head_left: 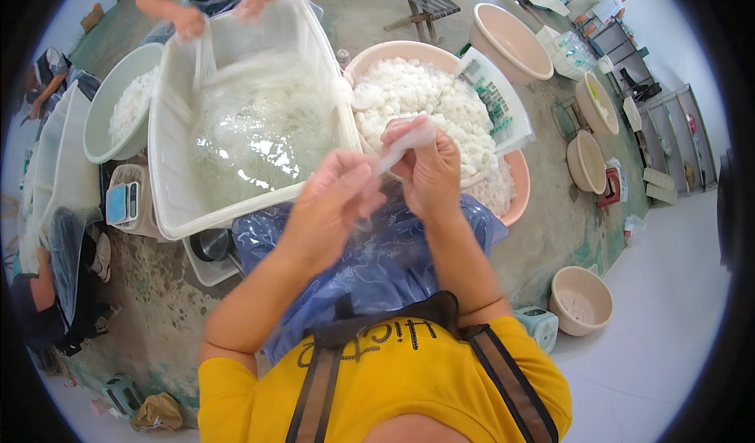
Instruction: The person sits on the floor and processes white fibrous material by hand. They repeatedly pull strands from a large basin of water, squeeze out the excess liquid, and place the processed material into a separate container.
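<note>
In front of my chest both hands stretch a piece of wet white silk point(407, 146). My right hand point(435, 169) pinches its upper end, with the strip lying over the fingers. My left hand point(334, 195) is at the lower end, fingers curled round it and slightly smeared by motion. Just beyond my right hand, a pink basin point(515, 195) is heaped with white cocoon-like lumps point(421, 89). To the left stands a large white tub point(250, 221) of water, with pale, stringy material point(267, 121) in it.
Across the tub, another person's hands point(189, 22) pull white strands. A green basin point(94, 140) of white lumps and a small scale point(122, 205) stand left. A folding stool point(429, 7) is behind the pink basin; several basins point(586, 164) stand on the right.
</note>
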Demonstrator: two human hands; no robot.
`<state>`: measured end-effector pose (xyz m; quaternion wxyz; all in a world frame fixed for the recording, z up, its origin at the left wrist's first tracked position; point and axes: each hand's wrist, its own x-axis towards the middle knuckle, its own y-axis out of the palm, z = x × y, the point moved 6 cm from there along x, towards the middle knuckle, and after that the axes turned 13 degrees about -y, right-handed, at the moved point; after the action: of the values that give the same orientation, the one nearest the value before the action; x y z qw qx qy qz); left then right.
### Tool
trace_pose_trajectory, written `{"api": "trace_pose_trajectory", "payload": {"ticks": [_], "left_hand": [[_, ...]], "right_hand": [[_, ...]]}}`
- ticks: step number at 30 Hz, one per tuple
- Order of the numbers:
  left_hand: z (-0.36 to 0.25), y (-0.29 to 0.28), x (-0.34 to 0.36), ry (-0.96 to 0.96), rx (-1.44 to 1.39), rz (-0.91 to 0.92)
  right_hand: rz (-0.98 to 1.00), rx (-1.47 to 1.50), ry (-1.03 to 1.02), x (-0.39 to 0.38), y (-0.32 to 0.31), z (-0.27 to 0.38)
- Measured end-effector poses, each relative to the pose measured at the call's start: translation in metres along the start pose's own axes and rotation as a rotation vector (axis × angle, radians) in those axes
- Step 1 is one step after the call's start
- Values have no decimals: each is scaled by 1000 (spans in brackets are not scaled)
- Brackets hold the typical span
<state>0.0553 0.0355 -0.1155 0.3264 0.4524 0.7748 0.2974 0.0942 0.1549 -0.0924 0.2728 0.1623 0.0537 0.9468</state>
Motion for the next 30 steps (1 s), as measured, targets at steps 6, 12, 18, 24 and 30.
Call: {"api": "trace_pose_trajectory", "payload": {"ticks": [6, 12, 18, 24, 30], "left_hand": [[-51, 12, -12, 186, 828, -205], [-29, 11, 7, 295, 269, -39], [10, -4, 6, 688, 1401, -272], [-48, 18, -2, 1005, 950, -205], [-191, 81, -16, 713, 230, 482]], "right_hand": [[538, -943, -578, -8, 36, 61], [203, -467, -575, -6, 22, 55], [10, 706, 111, 8, 0, 6], [-31, -372, -197, 33, -57, -20], [545, -289, -565, 46, 31, 40]]}}
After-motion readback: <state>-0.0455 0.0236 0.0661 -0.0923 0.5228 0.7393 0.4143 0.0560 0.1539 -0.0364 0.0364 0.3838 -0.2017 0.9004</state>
